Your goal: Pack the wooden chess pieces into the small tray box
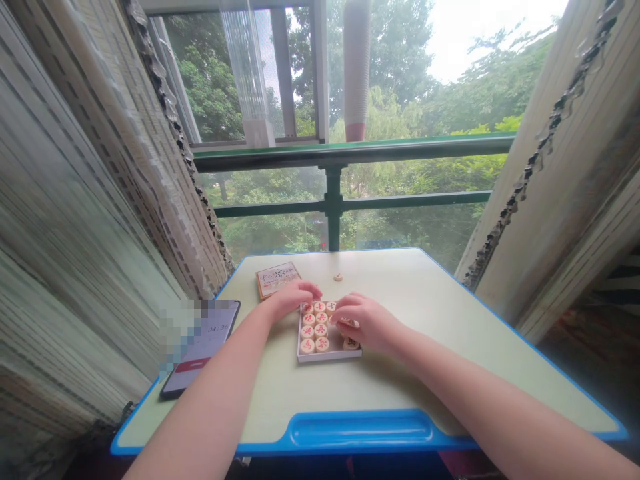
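A shallow white box (330,357) on the table holds rows of round wooden xiangqi pieces (321,345), marked in red on the left and in black on the right. Over the box's far left corner, my left hand (296,294) has its fingers stretched out and apart, with nothing seen in them. My right hand (367,320) reaches over the right side of the box. Its thumb and fingers are bent around a xiangqi piece, which they partly hide. A bare gap shows in the near part of the box. One loose piece (338,277) lies beyond the box.
A box lid (278,279) with writing lies behind my left hand. At the left edge rests a phone (200,353) showing a timer, partly blurred out. The pale table (450,333) has a blue rim and a front groove (361,430). A green railing (360,155) and curtains (520,160) stand beyond.
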`<state>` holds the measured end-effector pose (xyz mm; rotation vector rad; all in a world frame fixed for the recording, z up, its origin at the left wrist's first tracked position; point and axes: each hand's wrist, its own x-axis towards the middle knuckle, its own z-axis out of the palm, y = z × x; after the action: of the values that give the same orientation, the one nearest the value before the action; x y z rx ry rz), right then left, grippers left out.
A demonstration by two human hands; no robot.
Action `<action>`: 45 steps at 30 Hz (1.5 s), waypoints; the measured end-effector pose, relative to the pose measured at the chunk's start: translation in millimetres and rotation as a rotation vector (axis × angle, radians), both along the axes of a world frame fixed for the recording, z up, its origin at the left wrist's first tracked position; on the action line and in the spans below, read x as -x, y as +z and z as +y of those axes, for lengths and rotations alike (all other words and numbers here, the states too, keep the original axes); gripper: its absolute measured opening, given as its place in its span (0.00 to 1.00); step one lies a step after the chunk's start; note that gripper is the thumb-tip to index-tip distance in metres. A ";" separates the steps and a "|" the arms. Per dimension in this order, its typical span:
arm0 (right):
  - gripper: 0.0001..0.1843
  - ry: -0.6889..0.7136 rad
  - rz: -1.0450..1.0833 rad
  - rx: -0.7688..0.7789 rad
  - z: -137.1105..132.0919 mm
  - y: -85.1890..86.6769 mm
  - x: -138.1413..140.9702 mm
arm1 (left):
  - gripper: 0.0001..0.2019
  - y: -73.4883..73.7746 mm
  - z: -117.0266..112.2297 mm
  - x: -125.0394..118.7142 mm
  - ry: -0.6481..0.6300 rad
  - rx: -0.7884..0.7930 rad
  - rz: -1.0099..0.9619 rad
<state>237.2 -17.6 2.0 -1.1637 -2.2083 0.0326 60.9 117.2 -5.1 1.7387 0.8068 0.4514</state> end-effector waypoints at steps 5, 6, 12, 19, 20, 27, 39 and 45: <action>0.07 -0.047 -0.065 -0.002 -0.6 2.2 3.2 | 0.15 -0.8 0.0 -0.2 0.003 -0.017 0.013; 0.07 -0.055 -0.073 0.000 -0.9 2.8 3.4 | 0.15 -1.2 0.2 -0.1 0.002 -0.021 0.015; 0.07 -0.049 -0.106 0.032 -2.4 5.0 4.7 | 0.14 -2.2 0.9 0.0 -0.001 -0.028 0.017; 0.09 0.003 -0.124 0.061 -7.5 10.6 8.3 | 0.14 -1.3 0.5 -0.2 0.010 -0.027 0.033; 0.09 0.008 -0.127 0.057 -8.1 11.2 8.7 | 0.14 -1.3 0.5 -0.1 0.010 -0.027 0.031; 0.10 -0.033 -0.195 0.050 -9.8 10.9 10.3 | 0.14 -0.9 0.1 -0.1 0.012 -0.034 0.027; 0.11 -0.104 -0.164 0.114 -10.4 9.7 13.2 | 0.12 2.0 -1.9 -0.5 0.020 -0.027 0.027; 0.13 -0.138 -0.208 0.094 -10.4 13.6 7.6 | 0.13 -0.3 0.4 0.2 0.013 -0.027 0.035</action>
<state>229.6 -28.0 15.6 -1.4257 -2.3208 -0.0446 60.7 117.5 -5.4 1.7715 0.8408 0.4438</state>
